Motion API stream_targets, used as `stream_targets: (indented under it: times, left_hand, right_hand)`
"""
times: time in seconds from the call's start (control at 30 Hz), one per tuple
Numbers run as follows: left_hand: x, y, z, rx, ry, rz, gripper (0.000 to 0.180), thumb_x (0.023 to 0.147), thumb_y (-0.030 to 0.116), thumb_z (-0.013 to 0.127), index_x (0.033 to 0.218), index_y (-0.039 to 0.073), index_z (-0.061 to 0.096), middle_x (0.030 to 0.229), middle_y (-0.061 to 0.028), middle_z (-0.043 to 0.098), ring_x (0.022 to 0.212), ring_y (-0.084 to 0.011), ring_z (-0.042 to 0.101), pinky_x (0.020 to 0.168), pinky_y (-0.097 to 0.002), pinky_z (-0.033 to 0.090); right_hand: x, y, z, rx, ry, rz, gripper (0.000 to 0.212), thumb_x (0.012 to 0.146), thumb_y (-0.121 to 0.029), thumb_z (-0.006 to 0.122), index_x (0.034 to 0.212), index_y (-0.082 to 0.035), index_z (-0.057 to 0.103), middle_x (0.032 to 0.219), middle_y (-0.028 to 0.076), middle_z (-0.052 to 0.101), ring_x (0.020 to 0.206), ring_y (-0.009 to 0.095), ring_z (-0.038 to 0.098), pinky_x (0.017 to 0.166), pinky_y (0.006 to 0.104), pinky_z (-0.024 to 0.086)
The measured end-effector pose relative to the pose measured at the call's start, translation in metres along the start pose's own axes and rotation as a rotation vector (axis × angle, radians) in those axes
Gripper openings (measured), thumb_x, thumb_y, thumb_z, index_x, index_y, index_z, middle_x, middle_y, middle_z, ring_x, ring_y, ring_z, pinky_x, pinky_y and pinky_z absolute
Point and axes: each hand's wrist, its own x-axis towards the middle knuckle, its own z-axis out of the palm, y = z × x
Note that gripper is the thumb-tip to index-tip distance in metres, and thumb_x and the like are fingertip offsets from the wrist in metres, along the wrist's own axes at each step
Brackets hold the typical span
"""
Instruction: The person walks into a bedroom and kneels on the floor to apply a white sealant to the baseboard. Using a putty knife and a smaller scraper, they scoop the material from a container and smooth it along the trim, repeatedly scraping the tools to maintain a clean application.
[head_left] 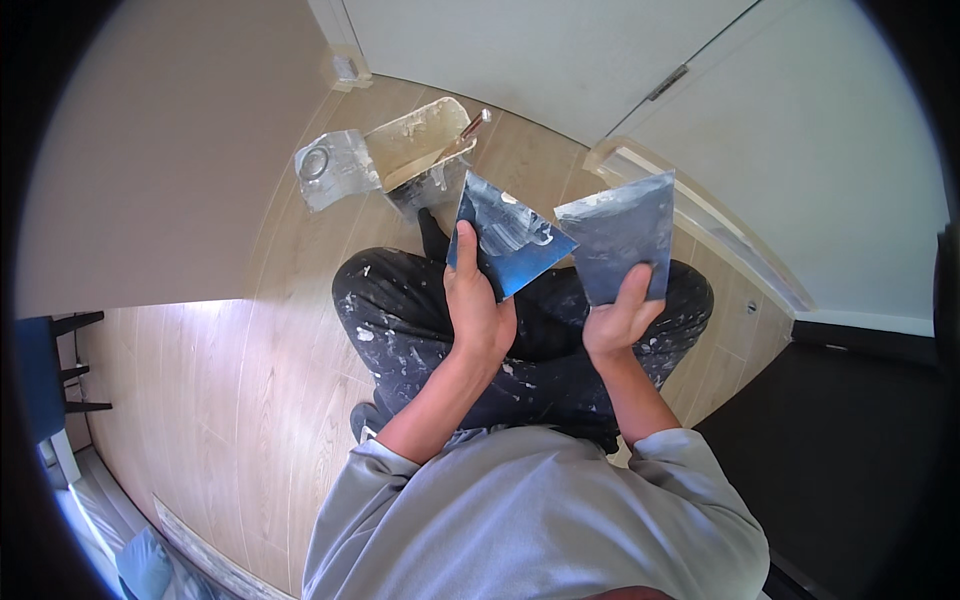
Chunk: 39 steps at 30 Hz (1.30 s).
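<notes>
My left hand (478, 305) is closed around a blue putty spreader (530, 265), thumb flat on its face. White filler is smeared over the upper part of that blade. In my right hand (622, 318) is a grey putty spreader (618, 225), gripped at its lower end with the thumb on top. A pale band of filler runs along its far edge. The two blades are side by side above my knees, their near corners almost meeting. Beyond the blue one stands a filler-crusted tub (418, 140) with putty inside and a tool handle (476, 124) leaning on its rim.
A whitish smeared lid or flap (338, 170) adjoins the tub's left side. Wood-look floor (230, 400) surrounds my paint-spotted trousers (400, 330). Ahead are white door panels (520, 50) with a taped frame strip (715, 235). A beige wall (170, 150) rises left; a black panel (830, 430) lies right.
</notes>
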Motion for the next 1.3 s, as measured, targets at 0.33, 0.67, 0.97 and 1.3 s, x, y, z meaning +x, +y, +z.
stream_targets:
  times: [0.33, 0.67, 0.97, 1.3]
  left_hand:
    - [-0.015, 0.005, 0.008, 0.132, -0.118, 0.089, 0.031, 0.102, 0.028, 0.056, 0.111, -0.001, 0.062, 0.105, -0.0046, 0.066, 0.092, -0.0120, 0.063, 0.084, -0.0317, 0.052]
    - [-0.020, -0.004, 0.019, 0.237, -0.163, 0.069, 0.031, 0.101, 0.029, 0.057, 0.111, 0.000, 0.062, 0.103, -0.0045, 0.067, 0.089, -0.0124, 0.064, 0.082, -0.0299, 0.053]
    - [-0.007, -0.003, 0.014, 0.419, -0.059, 0.468, 0.035, 0.102, 0.028, 0.057, 0.098, -0.004, 0.068, 0.089, 0.0021, 0.063, 0.081, -0.0052, 0.051, 0.074, -0.0241, 0.044]
    - [-0.014, -0.005, 0.016, 0.728, -0.136, 0.670, 0.033, 0.100, 0.027, 0.061, 0.081, 0.000, 0.064, 0.075, 0.0042, 0.057, 0.070, -0.0040, 0.046, 0.061, -0.0224, 0.037]
  right_hand:
    - [0.004, -0.031, -0.012, -0.258, -0.266, -0.252, 0.030, 0.099, -0.017, 0.044, 0.104, 0.010, 0.059, 0.094, 0.020, 0.060, 0.077, 0.030, 0.060, 0.069, 0.0357, 0.047]
    - [-0.010, -0.025, -0.029, -0.280, -0.439, -0.051, 0.026, 0.098, -0.013, 0.048, 0.108, 0.009, 0.058, 0.096, 0.021, 0.061, 0.080, 0.033, 0.060, 0.074, 0.0367, 0.048]
    - [-0.014, -0.024, -0.063, 0.317, 0.361, 0.651, 0.033, 0.099, -0.025, 0.058, 0.114, 0.005, 0.061, 0.110, 0.011, 0.064, 0.099, 0.018, 0.060, 0.087, 0.0321, 0.047]
    - [-0.007, 0.005, -0.045, 0.064, 0.123, 0.563, 0.035, 0.101, -0.025, 0.055, 0.114, 0.007, 0.061, 0.109, 0.009, 0.064, 0.100, 0.014, 0.056, 0.092, 0.0305, 0.042]
